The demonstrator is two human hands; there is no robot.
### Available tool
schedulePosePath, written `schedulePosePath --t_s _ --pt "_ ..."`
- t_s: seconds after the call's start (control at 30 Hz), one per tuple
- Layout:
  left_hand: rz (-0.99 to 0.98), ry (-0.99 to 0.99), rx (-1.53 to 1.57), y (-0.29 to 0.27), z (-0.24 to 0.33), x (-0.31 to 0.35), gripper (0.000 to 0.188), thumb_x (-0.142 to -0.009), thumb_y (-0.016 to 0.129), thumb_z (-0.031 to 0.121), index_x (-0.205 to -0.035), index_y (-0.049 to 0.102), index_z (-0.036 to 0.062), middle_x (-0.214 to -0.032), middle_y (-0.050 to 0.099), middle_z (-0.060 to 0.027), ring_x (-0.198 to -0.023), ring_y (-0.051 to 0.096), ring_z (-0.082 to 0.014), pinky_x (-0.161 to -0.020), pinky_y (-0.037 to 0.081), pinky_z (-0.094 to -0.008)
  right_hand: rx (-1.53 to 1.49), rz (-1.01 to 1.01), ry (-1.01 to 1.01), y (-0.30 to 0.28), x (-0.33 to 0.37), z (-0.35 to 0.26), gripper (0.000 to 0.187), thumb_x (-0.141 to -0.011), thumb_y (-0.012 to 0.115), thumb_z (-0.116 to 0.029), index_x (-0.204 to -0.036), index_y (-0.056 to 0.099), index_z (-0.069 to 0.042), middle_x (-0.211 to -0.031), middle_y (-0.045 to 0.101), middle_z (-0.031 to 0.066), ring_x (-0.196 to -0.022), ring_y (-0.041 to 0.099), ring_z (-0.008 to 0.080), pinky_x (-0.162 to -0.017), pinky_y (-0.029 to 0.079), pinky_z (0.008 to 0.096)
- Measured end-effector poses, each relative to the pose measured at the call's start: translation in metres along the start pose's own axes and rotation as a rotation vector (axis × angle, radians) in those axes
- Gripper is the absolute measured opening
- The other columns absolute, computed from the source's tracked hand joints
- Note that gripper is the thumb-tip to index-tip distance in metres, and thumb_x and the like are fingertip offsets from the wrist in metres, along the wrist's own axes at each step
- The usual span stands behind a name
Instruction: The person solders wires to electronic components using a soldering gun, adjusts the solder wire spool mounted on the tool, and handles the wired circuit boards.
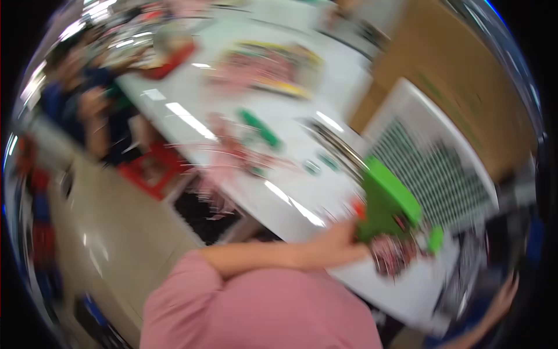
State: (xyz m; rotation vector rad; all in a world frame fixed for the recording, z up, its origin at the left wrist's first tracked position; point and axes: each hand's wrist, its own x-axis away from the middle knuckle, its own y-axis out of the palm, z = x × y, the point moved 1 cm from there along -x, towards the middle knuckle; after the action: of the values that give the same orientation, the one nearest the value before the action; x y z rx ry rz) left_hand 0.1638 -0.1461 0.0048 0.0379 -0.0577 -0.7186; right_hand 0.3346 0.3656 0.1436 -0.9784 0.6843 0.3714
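Motion blurs the whole view. My left hand (340,243) reaches across to the right in front of my pink sleeve. It is right beside a bright green block-shaped tool or device (389,200), and its fingers are too smeared to show whether they grip it. A small orange-red piece (358,207) shows just above the hand. Beneath the green device lies a tangled bundle of pink and dark wire-like strands (392,256). A smaller bright green piece (435,239) is to its right. My right hand does not show.
A white tray with rows of small green parts (430,168) leans by a cardboard box (453,87). Pink strands (224,154) spill over the white table's (290,168) left edge, near a green object (260,127). A yellow-edged tray (308,93) lies farther back. Other people sit left and lower right.
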Motion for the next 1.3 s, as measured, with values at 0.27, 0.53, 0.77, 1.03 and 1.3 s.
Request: schedulePosePath --t_s 0.27,0.53,0.77,1.03,1.3 --pt "0.128 0.035 0.154 0.025 -0.020 -0.052 0.027 -0.072 0.056 -0.001 -0.097 0.045 0.0050 -0.080 0.050 -0.0006 -0.070 0.049 -0.0105 -0.064 0.042 -0.0249 -0.241 -0.091 0.621 -0.039 0.005 -0.065 0.033 -0.086 0.054 -0.026 -0.108 0.056 -0.002 -0.091 0.062 0.0099 -0.080 0.056 0.0124 -0.072 0.043 0.0238" --pt "0.078 0.222 0.105 0.048 -0.009 -0.055 0.057 -0.072 0.051 0.000 -0.125 0.029 0.0021 -0.079 0.046 -0.0052 -0.072 0.047 -0.0139 -0.071 0.038 -0.0257 -0.205 -0.086 0.575 -0.086 0.028 -0.025 0.031 -0.086 0.053 -0.029 -0.098 0.054 0.000 -0.085 0.058 0.0049 -0.079 0.052 0.0109 -0.073 0.040 0.0223" --pt "0.073 0.022 0.154 0.018 -0.003 -0.063 0.031 -0.074 0.059 -0.002 -0.101 0.045 0.0047 -0.088 0.052 -0.0036 -0.080 0.049 -0.0102 -0.070 0.043 -0.0232 -0.348 -0.060 0.692 -0.053 0.057 -0.008 0.039 -0.087 0.052 -0.029 -0.111 0.053 0.001 -0.101 0.058 0.0083 -0.094 0.053 0.0131 -0.084 0.038 0.0234" --pt "0.006 0.147 0.205 -0.036 0.023 -0.046 0.054 -0.077 0.052 0.002 -0.125 0.026 0.0050 -0.084 0.053 -0.0085 -0.074 0.053 -0.0140 -0.068 0.042 -0.0265 0.086 -0.290 0.286 0.006 0.093 0.022 0.037 -0.092 0.031 -0.005 -0.129 0.036 -0.006 -0.126 0.041 0.0038 -0.116 0.039 0.0142 -0.098 0.026 0.0227" --pt "0.082 0.125 0.235 -0.025 0.048 -0.047 0.049 -0.081 0.054 0.006 -0.123 0.029 0.0025 -0.090 0.051 -0.0047 -0.073 0.049 -0.0083 -0.064 0.041 -0.0226 -0.435 -0.278 0.650 -0.010 0.057 -0.018 0.035 -0.088 0.052 -0.022 -0.111 0.050 0.004 -0.109 0.055 0.0103 -0.102 0.050 0.0152 -0.087 0.038 0.0251"
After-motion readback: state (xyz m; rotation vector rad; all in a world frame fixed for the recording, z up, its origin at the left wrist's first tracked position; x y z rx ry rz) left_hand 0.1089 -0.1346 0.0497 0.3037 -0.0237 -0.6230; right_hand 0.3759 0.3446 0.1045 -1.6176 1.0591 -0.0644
